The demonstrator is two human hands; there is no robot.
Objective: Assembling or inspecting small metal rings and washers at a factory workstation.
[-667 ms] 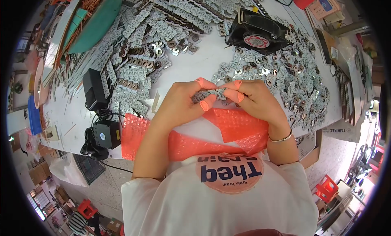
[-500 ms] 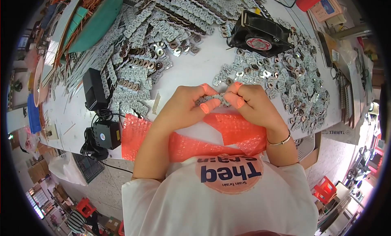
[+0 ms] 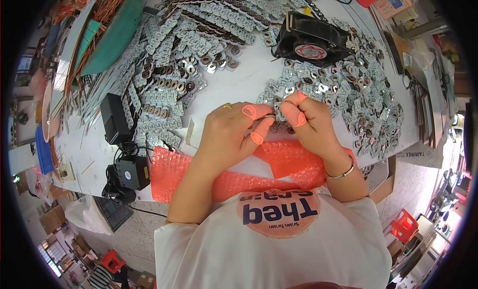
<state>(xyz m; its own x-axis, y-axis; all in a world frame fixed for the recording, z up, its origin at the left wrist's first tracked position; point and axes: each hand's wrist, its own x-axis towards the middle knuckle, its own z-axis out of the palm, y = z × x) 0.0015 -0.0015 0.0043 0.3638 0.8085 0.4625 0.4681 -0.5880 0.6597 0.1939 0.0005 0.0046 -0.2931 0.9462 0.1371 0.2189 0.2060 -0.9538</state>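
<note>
My left hand (image 3: 226,134), with orange finger cots on thumb and forefinger, pinches a small dark-edged metal piece (image 3: 269,115). Close beside it my right hand (image 3: 313,124), also in orange finger cots, has thumb and forefinger pressed together at a short strip of small silvery metal plates (image 3: 283,127). The fingers cover most of what is held. Both hands are above the near part of the white table (image 3: 234,87), at the edge of a red bubble-wrap sheet (image 3: 294,162).
Loose small metal plates (image 3: 368,94) are heaped at the right, around a black fan (image 3: 313,40). Strips of joined plates (image 3: 159,89) pile up at the far left, near a green basin (image 3: 117,40). Black boxes with cables (image 3: 132,170) stand at the left edge.
The strip stretched between both hands is now mostly hidden by the right fingers. My right hand has shifted slightly; the left pinches a small piece. The whole view has tilted a little.
</note>
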